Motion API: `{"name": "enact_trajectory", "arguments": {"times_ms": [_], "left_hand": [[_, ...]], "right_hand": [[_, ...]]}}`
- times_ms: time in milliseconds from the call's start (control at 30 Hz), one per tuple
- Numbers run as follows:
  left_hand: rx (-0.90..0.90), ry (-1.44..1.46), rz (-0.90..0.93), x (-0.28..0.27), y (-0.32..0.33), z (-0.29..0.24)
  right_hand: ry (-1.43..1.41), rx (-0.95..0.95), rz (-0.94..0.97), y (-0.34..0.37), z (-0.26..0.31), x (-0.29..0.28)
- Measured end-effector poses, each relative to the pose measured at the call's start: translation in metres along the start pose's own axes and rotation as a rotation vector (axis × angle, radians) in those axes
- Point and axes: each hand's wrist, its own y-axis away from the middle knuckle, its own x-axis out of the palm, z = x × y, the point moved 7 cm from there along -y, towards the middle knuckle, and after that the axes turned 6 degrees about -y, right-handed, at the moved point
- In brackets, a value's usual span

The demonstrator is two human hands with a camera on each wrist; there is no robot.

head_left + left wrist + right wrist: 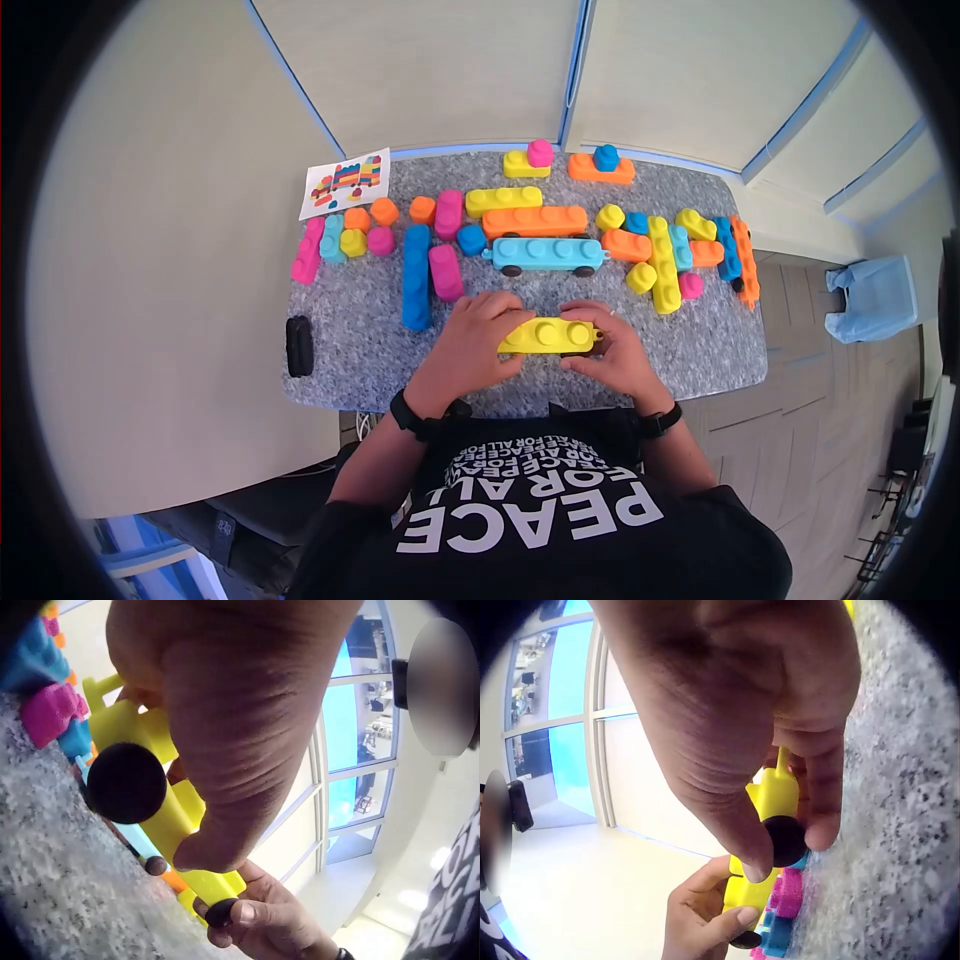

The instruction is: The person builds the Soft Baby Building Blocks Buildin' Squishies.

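A yellow wheeled block base (547, 336) with round studs is held level between both hands at the table's near side. The left hand (474, 343) grips its left end, fingers over the far side and thumb on the near side. Around the right end curls the right hand (612, 352). In the left wrist view, black wheels (127, 784) show under the yellow base (169, 825). The right wrist view shows the right thumb and fingers pinching the yellow base (775, 793) beside a black wheel (784, 841).
Beyond the hands lie a light blue wheeled base (548, 254), an orange one (535, 221) and a long blue block (416, 278). Several coloured blocks stand at both sides. A printed picture sheet (345, 184) is at the back left, a black case (299, 346) at the left edge.
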Motion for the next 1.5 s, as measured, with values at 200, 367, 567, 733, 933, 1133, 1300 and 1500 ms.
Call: {"name": "enact_trajectory", "arguments": {"times_ms": [200,367,567,733,933,1133,1300,1500], "left_hand": [[-0.1,0.285,0.031,0.019,0.023,0.035],[-0.221,0.403,0.018,0.016,0.045,0.058],[-0.168,0.355,-0.035,0.011,0.05,0.062],[-0.217,0.396,-0.068,0.012,0.053,0.069],[-0.259,0.344,-0.06,0.012,0.054,0.07],[-0.259,0.336,-0.065,0.011,0.055,0.072],[-0.27,0.311,-0.037,0.012,0.055,0.072],[-0.265,0.346,-0.089,0.012,0.059,0.073]], "right_hand": [[-0.09,0.026,0.001,0.003,-0.043,-0.012],[0.354,-0.131,0.021,0.004,-0.018,-0.018],[0.142,0.087,-0.024,0.012,-0.034,-0.043],[-0.04,0.056,-0.035,0.013,-0.054,-0.051],[-0.053,0.087,0.023,0.013,-0.061,-0.053],[-0.106,0.124,-0.009,0.013,-0.061,-0.051],[-0.139,0.112,0.005,0.012,-0.065,-0.053],[-0.155,0.108,-0.03,0.012,-0.062,-0.056]]}}
